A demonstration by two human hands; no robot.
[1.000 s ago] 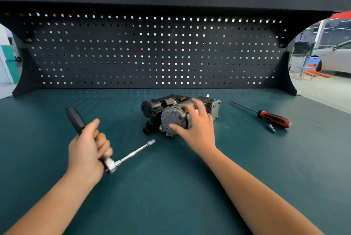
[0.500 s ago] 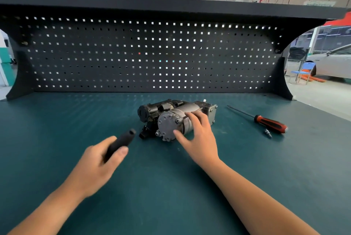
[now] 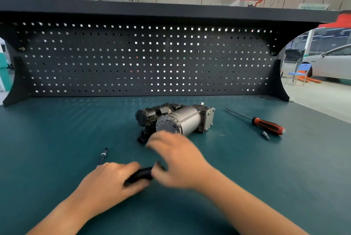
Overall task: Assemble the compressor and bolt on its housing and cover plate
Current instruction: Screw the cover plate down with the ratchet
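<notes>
Teal matting covers the bench [image 3: 57, 130], backed by a black pegboard [image 3: 95, 59]. The compressor [image 3: 186, 118] lies on its side mid-bench, just beyond both hands. The blurred right hand [image 3: 178, 160] hides the compressor's near lower corner. Its fingers are loosely bent, its thumb side at the end of a black tool handle [image 3: 141, 174]; whether it grips cannot be told. The left hand [image 3: 110, 183] is wrapped around that handle. A red-handled screwdriver [image 3: 266, 125] lies well to the right, with a small metal fitting [image 3: 265, 135] beside it. A thin metal shaft [image 3: 103, 155] pokes out past the left knuckles.
</notes>
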